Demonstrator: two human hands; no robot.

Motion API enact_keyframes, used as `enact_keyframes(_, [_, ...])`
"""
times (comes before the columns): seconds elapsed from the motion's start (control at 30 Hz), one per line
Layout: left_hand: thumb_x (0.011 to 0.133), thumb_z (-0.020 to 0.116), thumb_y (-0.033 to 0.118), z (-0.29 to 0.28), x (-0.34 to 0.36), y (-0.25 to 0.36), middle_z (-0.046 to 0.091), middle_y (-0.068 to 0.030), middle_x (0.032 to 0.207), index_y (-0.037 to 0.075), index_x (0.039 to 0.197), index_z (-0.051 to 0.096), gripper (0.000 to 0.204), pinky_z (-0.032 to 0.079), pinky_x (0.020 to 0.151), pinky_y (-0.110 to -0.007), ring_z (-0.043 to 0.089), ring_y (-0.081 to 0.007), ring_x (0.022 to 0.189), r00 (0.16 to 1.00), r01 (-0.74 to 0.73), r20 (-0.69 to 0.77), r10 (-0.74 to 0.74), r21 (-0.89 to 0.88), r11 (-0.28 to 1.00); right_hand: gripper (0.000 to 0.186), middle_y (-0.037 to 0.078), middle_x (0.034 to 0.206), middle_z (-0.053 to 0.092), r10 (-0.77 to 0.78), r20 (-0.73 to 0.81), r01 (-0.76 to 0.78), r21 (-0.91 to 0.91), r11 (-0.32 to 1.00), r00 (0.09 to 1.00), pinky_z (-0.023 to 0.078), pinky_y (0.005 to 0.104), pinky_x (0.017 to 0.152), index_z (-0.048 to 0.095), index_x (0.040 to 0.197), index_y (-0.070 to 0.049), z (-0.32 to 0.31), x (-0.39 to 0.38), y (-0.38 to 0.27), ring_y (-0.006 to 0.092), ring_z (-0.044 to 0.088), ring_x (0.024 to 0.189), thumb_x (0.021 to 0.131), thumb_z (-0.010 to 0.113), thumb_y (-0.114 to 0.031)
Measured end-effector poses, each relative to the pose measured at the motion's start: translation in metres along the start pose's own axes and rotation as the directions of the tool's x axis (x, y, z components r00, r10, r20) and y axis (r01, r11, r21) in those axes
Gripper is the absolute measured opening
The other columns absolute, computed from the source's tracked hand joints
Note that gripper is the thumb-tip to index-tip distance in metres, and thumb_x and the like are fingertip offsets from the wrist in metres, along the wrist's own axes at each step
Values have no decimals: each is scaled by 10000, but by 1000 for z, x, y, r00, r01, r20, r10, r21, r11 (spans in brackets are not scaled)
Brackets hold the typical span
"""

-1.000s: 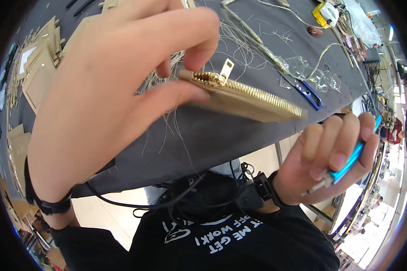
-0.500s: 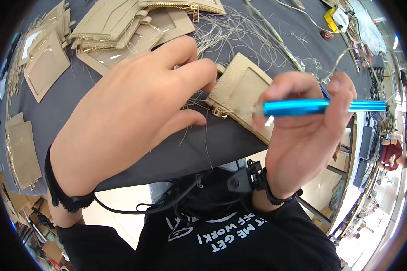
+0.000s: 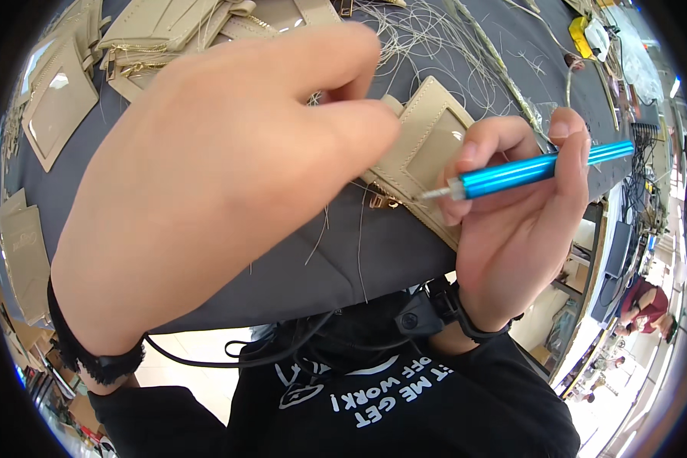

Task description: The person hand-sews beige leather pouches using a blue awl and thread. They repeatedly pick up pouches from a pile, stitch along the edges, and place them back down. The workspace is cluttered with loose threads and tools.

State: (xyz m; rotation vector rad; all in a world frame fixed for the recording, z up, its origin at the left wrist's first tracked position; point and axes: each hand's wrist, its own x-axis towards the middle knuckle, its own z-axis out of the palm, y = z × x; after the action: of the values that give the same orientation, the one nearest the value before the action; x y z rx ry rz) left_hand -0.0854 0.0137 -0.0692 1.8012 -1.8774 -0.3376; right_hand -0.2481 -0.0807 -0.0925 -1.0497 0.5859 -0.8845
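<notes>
My right hand (image 3: 523, 195) is closed around a shiny blue pen-shaped tool (image 3: 511, 174), whose thin pale tip points left over a beige card holder (image 3: 431, 141). That holder lies on the dark grey cloth, with a clear window, stitched edges and a gold zipper (image 3: 382, 200) along its near side. Large in the foreground, my left hand (image 3: 214, 160) has its fingers bent inward beside the holder's left edge. Its thumb and whatever the fingertips pinch are hidden. Loose thread ends (image 3: 361, 252) hang near the zipper.
Beige card holders (image 3: 168, 30) are piled at the back left, with more (image 3: 59, 107) along the left side. Tangled pale thread (image 3: 427, 46) lies beyond the holder. A yellow and white object (image 3: 588, 37) sits far right. A person (image 3: 649, 305) is in the right background.
My left hand has come closer to the view and its thumb is now out of sight. The blue tool has tilted, its tip dropping toward the zipper edge. The view has shifted slightly.
</notes>
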Motion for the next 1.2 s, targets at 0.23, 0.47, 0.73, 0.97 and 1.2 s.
enact_keyframes(0.23, [630, 680, -86, 2, 2, -4, 462, -86, 791, 23, 830, 616, 236, 417, 586, -306, 543, -231, 701, 999, -14, -48, 13, -8, 1000, 302, 224, 837, 599, -108, 2, 104, -277, 955, 994, 517, 312, 536, 319, 1119, -129, -1, 3, 9, 238, 589, 578, 1039, 283, -418])
enact_keyframes(0.47, [630, 660, -86, -3, -1, -6, 463, -57, 782, 35, 812, 615, 223, 380, 532, -267, 518, -177, 673, 1000, 23, 11, -23, 17, 1000, 354, 237, 858, 606, -109, 36, 115, -270, 956, 993, 545, 312, 566, 318, 1147, -122, -8, 0, 10, 252, 618, 590, 1032, 284, -455])
enact_keyframes(0.73, [637, 640, -72, 1, 1, -6, 495, -24, 752, 47, 792, 610, 199, 340, 497, -245, 478, -130, 620, 999, 26, 34, -25, -21, 999, 351, 244, 875, 610, -156, 85, 177, -377, 909, 984, 546, 299, 572, 337, 1159, -127, -8, -1, 9, 243, 627, 612, 1036, 269, -449])
enact_keyframes(0.97, [646, 621, -62, -1, 0, -8, 513, -21, 745, 42, 802, 603, 189, 317, 500, -243, 441, -114, 578, 994, 66, 83, -66, 0, 998, 349, 252, 882, 609, -183, 127, 217, -361, 907, 975, 544, 296, 572, 346, 1164, -116, -8, 1, 13, 239, 629, 616, 1041, 263, -432])
enact_keyframes(1.2, [646, 613, -60, -1, 0, -6, 518, -15, 741, 42, 805, 599, 189, 299, 503, -242, 416, -101, 569, 986, 115, 121, -117, 27, 993, 370, 261, 883, 602, -204, 146, 244, -360, 900, 968, 539, 302, 556, 336, 1181, -90, -10, 1, 15, 242, 624, 612, 1043, 257, -424])
